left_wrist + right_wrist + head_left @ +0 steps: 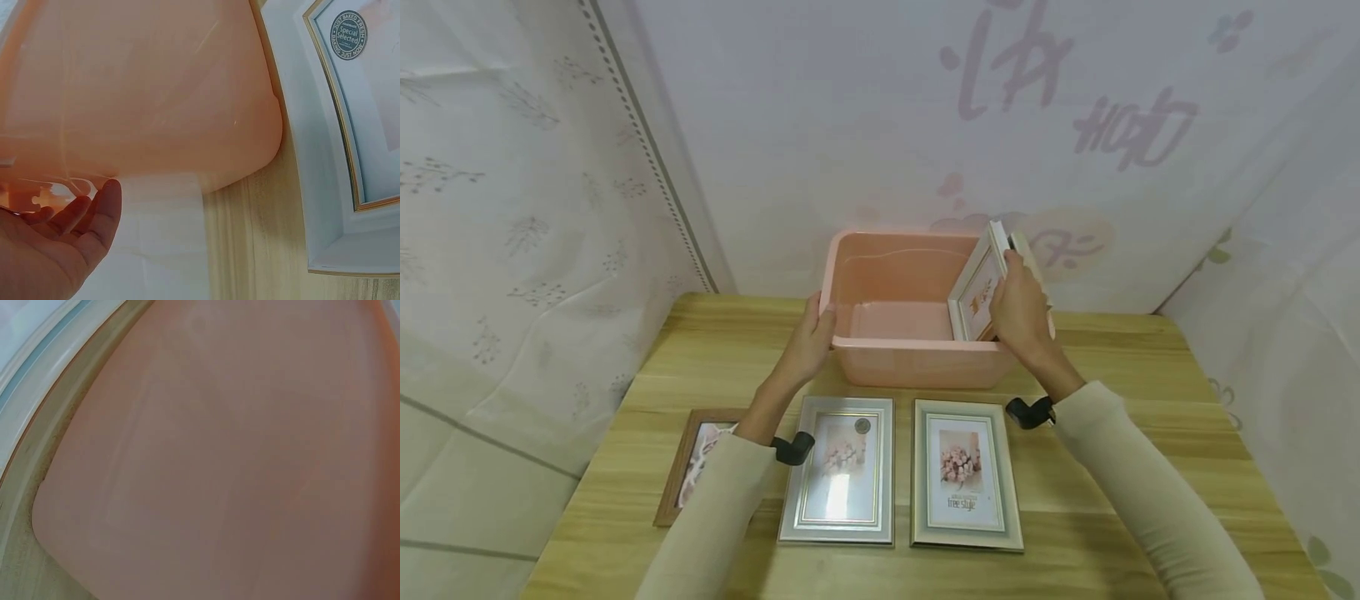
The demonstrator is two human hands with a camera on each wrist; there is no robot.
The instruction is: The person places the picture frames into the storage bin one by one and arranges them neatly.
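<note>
A pink plastic bin [917,362] stands at the back of the table. My left hand [812,337] grips its left rim, and in the left wrist view the fingers [106,212] curl up under that edge. At the bin's right end my right hand [1021,308] holds a white picture frame [966,292], which leans inside with its front facing left. Another pale frame [1028,258] stands close behind it, partly covered by the hand. The right wrist view has only the bin's outer wall [219,456] large in it, with the right hand out of sight.
In front of the bin lie a silver picture frame [883,467] and a pale green-gold one [1007,483], face up. A brown frame [681,467] is partly under the left forearm. The wooden table [1112,500] meets a fabric-covered wall [775,125] behind.
</note>
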